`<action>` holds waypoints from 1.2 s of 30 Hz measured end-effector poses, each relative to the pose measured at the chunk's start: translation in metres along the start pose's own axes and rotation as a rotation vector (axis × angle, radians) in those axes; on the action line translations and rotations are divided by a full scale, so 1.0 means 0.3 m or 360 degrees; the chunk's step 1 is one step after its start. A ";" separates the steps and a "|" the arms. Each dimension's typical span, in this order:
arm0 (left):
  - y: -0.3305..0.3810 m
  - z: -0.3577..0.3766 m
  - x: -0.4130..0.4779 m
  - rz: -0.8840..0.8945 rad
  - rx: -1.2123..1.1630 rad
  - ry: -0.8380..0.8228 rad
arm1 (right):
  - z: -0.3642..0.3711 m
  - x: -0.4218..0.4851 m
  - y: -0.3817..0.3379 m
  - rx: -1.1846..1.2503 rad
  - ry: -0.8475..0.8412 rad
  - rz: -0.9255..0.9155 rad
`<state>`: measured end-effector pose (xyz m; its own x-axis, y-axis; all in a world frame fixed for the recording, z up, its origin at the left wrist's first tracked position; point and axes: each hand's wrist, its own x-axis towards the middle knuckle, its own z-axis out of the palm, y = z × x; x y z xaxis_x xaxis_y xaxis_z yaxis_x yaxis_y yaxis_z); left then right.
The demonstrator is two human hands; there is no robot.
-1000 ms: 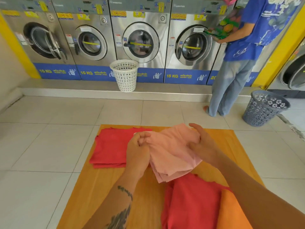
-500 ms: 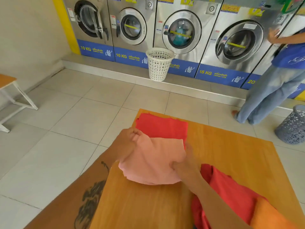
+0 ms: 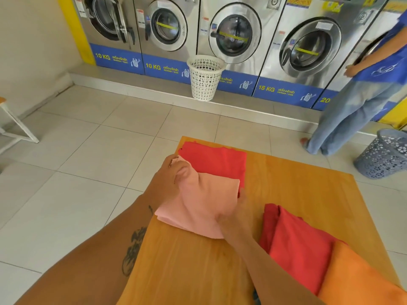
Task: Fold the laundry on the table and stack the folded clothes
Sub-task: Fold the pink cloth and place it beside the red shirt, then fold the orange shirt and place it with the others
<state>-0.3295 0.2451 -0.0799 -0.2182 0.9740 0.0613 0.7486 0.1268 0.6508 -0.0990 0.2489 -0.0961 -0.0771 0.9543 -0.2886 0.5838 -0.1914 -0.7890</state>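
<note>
A folded pink garment (image 3: 198, 201) lies partly over a folded red garment (image 3: 218, 160) at the far left corner of the wooden table (image 3: 297, 190). My left hand (image 3: 169, 179) grips the pink garment's far left edge. At its near right corner my right hand (image 3: 236, 216) holds the cloth, fingers against it. An unfolded red garment (image 3: 295, 243) and an orange one (image 3: 356, 278) lie in a heap at the near right of the table.
A white basket (image 3: 204, 78) stands by the row of washing machines (image 3: 235, 36). A grey basket (image 3: 383, 154) sits on the floor at right, near a person in jeans (image 3: 352, 115). A white-legged stool (image 3: 13, 126) is at the far left.
The pink garment was held up over the table's middle; both hands have carried it left and down onto the folded red garment. The view has swung left.
</note>
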 end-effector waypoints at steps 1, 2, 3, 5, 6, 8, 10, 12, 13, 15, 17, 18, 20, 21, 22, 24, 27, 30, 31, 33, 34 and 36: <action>0.001 -0.001 0.009 -0.0074 0.0042 -0.0035 | -0.006 0.001 0.008 -0.0019 -0.0028 0.0008; 0.005 -0.006 0.016 -0.0190 0.0093 -0.0080 | -0.018 0.000 0.010 -0.0010 -0.0073 0.0010; 0.013 -0.013 0.019 -0.0324 0.0138 -0.0131 | -0.035 -0.009 0.002 0.0000 -0.0131 -0.0006; 0.028 -0.028 0.007 -0.0502 0.0218 -0.0169 | -0.084 -0.041 -0.037 -0.0039 -0.0241 -0.0070; 0.040 -0.034 -0.005 -0.0523 0.0260 -0.0119 | -0.111 -0.056 -0.052 -0.0069 -0.0291 -0.0107; 0.071 -0.032 -0.034 -0.0489 0.0264 0.0074 | -0.170 -0.083 -0.080 -0.0116 -0.0373 -0.0193; 0.127 -0.014 -0.064 -0.0377 0.0130 0.0218 | -0.236 -0.116 -0.098 -0.0139 -0.0412 -0.0258; 0.209 0.018 -0.100 -0.0229 -0.0060 0.0216 | -0.299 -0.144 -0.099 -0.0111 -0.0421 -0.0277; 0.255 0.039 -0.121 -0.0158 -0.0135 0.0176 | -0.331 -0.158 -0.090 -0.0086 -0.0421 -0.0257; 0.352 0.090 -0.166 -0.0016 -0.0227 0.0123 | -0.396 -0.190 -0.059 -0.0086 -0.0371 -0.0241; 0.451 0.153 -0.206 0.0062 -0.0349 0.0079 | -0.469 -0.225 -0.012 -0.0140 -0.0241 -0.0294; 0.503 0.184 -0.227 0.0085 -0.0416 0.0052 | -0.508 -0.238 0.025 -0.0189 -0.0176 -0.0318; 0.601 0.257 -0.275 0.0182 -0.0514 0.0015 | -0.599 -0.262 0.104 -0.0256 -0.0085 -0.0308; 0.646 0.297 -0.303 0.0245 -0.0534 0.0005 | -0.648 -0.267 0.151 -0.0288 -0.0040 -0.0299; 0.690 0.336 -0.334 0.0292 -0.0540 -0.0009 | -0.698 -0.271 0.198 -0.0324 0.0008 -0.0285; 0.766 0.408 -0.402 0.0332 -0.0553 -0.0091 | -0.793 -0.279 0.297 -0.0429 0.0093 -0.0217; 0.844 0.511 -0.517 0.0336 -0.0478 -0.0274 | -0.898 -0.281 0.433 -0.0601 0.0140 -0.0056; 0.862 0.598 -0.629 0.0299 -0.0344 -0.0408 | -0.939 -0.281 0.504 -0.0916 -0.0026 0.0049; 0.860 0.622 -0.659 0.0304 -0.0290 -0.0444 | -0.945 -0.280 0.516 -0.0990 -0.0071 0.0045; 0.860 0.656 -0.715 0.0308 -0.0170 -0.0489 | -0.953 -0.277 0.530 -0.1054 -0.0129 0.0038; 0.866 0.663 -0.744 0.0276 -0.0145 -0.0518 | -0.956 -0.274 0.540 -0.1084 -0.0137 0.0028; 0.876 0.667 -0.791 0.0222 -0.0092 -0.0551 | -0.962 -0.272 0.557 -0.1143 -0.0118 0.0001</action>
<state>0.0444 0.0848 -0.0750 0.1154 0.9882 -0.1010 0.7175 -0.0126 0.6964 0.2380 0.2053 -0.0478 -0.1162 0.9313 -0.3453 0.9691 0.0303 -0.2446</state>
